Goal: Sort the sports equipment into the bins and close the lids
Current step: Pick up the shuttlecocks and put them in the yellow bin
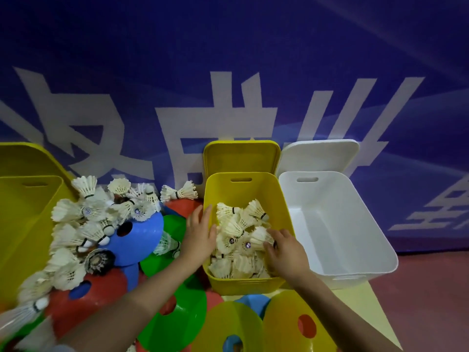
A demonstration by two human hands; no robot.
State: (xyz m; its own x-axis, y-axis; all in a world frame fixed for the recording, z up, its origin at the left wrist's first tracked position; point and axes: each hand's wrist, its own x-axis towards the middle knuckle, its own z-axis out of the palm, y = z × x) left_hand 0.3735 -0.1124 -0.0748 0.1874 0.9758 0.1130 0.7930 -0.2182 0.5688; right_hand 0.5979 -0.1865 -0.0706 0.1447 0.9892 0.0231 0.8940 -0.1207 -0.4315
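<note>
A small yellow bin (253, 189) stands in the middle, partly filled with white shuttlecocks (238, 229). My left hand (200, 235) lies flat across the bin's left rim, fingers straight. My right hand (284, 252) reaches into the bin from the right and touches a shuttlecock (261, 237) with spread fingers; whether it grips it is unclear. To the left, a loose pile of shuttlecocks (83, 224) lies over coloured disc cones, among them a blue one (142, 235) and a green one (177, 323).
An empty white bin (355, 224) stands right of the yellow one. A yellow lid (241, 156) and a white lid (319, 153) lean against the blue banner wall behind. A larger yellow bin (22, 214) sits at far left. Yellow cones (291, 323) lie in front.
</note>
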